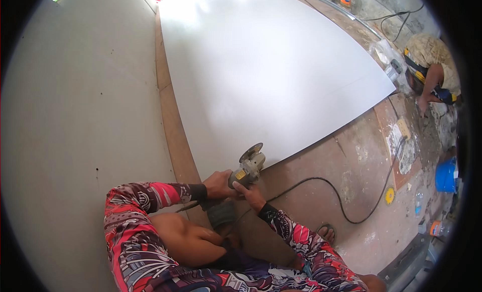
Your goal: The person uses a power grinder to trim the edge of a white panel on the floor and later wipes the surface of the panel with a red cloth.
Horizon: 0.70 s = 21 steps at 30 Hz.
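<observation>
A small angle grinder [248,167] with a round disc rests at the near edge of a large white board [261,71] lying on the floor. My left hand [218,185] grips the grinder's rear body. My right hand [250,194] is closed on the tool from below and to the right. Both forearms wear patterned red and black sleeves. The grinder's black cable [341,201] loops away to the right over the floor.
A brown wooden strip [173,121] runs along the board's left side, with a grey panel [75,116] beyond it. Another person [432,73] crouches at the far right corner. A blue bucket [444,175], a yellow disc [390,195] and clutter lie at right.
</observation>
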### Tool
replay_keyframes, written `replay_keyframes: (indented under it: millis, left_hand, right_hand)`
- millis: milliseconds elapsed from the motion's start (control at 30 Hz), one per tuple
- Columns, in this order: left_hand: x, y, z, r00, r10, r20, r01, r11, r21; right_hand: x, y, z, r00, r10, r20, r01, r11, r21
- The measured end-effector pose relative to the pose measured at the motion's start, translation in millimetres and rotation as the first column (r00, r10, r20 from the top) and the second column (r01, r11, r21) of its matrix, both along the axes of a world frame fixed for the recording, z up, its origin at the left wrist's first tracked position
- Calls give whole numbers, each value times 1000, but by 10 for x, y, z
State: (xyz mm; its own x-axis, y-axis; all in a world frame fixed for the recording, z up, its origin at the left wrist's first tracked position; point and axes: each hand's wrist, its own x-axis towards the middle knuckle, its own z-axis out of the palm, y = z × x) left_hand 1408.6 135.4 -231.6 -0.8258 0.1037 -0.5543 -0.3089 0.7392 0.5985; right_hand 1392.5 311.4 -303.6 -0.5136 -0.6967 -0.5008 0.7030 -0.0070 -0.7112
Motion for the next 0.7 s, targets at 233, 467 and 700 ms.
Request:
replay_keyframes:
  millis: [233, 467, 700]
  left_hand:
    - [14, -14, -54, 999, -18, -28, 18, 1000, -15]
    - [9, 2, -35, 1000, -3, -30, 3, 1000, 4]
    - [12, 5, -35, 999, -21, -26, 20, 1000, -16]
  right_hand:
    - [1, 8, 34, 1000, -9, 7, 9, 1000, -1]
    - [11, 8, 33, 999, -41, -27, 42, 999, 9]
    - [12, 14, 5, 999, -28, -41, 28, 1000, 1]
